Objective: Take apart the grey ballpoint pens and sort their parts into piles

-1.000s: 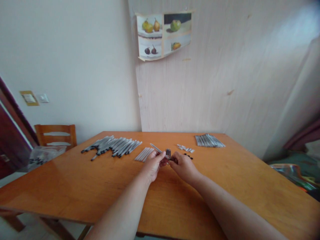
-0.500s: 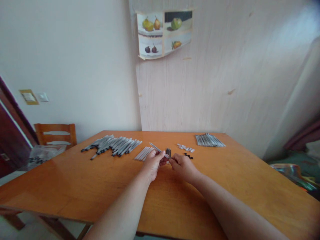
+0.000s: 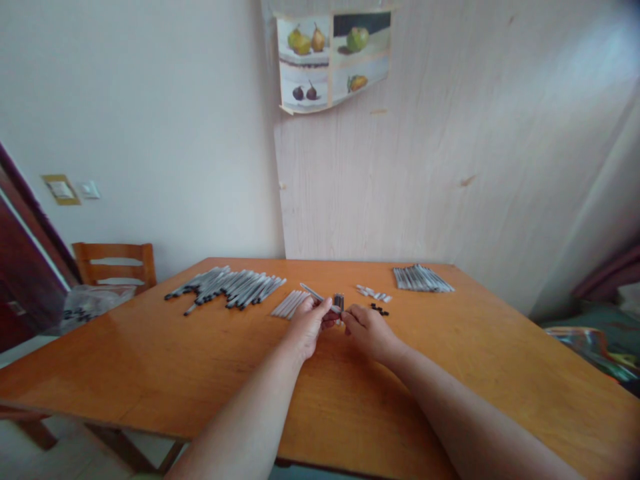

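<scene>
Slanting from upper left to lower right, a clear pen barrel (image 3: 312,291) is pinched between the thumb and fingers of my left hand (image 3: 309,327). At its near end the fingertips of my right hand (image 3: 369,329) are pressed together. Whatever small part they grip is hidden behind them. Just beyond my fingertips lies a small group of dark, thin sticks like pen refills (image 3: 339,300), partly covered by my hands. Left of these, a row of pale, clear barrels (image 3: 289,304) rests on the table, partly behind my left hand.
Black-tipped pens (image 3: 245,288) lie heaped at the table's (image 3: 240,380) left rear. Clear caps (image 3: 374,293) and small black plugs (image 3: 380,309) lie beyond my right hand. Another bundle of pens (image 3: 423,279) is at the right rear. A chair (image 3: 115,263) stands at left.
The whole view has shifted slightly. Both hands keep almost the same pose around the pen barrel, with the right fingertips still at its near end.
</scene>
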`<state>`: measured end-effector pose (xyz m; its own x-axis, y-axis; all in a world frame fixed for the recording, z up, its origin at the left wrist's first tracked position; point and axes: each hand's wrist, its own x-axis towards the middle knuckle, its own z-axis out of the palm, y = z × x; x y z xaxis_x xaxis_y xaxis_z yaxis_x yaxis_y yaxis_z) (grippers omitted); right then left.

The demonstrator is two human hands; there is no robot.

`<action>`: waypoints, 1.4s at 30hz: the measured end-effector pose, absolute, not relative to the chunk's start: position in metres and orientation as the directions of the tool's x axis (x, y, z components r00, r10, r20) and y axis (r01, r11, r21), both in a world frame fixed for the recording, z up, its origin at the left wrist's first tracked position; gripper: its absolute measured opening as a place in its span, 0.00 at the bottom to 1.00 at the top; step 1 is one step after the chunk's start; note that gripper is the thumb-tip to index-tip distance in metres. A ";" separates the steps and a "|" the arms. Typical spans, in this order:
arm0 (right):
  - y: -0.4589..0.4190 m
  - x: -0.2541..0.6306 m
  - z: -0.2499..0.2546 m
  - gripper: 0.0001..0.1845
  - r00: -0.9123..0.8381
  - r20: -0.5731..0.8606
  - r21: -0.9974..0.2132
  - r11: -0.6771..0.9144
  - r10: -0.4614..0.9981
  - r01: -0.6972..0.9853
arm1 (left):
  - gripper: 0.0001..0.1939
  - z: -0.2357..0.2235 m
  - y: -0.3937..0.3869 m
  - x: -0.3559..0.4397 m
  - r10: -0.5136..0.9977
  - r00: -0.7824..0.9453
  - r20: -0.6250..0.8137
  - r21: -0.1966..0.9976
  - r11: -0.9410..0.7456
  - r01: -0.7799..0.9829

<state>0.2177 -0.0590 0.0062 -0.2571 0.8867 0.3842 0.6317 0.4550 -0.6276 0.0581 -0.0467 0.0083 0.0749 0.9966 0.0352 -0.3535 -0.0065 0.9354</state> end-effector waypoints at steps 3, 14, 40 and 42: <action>-0.058 0.218 0.007 0.11 -0.247 0.409 -0.615 0.465 0.879 0.637 | 0.18 0.008 -0.047 0.058 0.996 0.078 0.039 0.941 -0.010 -0.339; -0.057 0.217 0.003 0.14 -0.211 0.403 -0.618 0.435 0.890 0.655 | 0.17 0.009 -0.047 0.059 0.997 0.076 0.033 0.940 -0.005 -0.340; -0.060 0.219 0.010 0.04 -0.167 0.458 -0.582 0.436 0.873 0.686 | 0.14 0.009 -0.046 0.060 0.999 0.042 -0.019 0.928 0.033 -0.370; -0.060 0.219 0.010 0.04 -0.169 0.458 -0.578 0.437 0.873 0.689 | 0.14 0.008 -0.045 0.060 0.999 0.043 -0.023 0.922 0.038 -0.385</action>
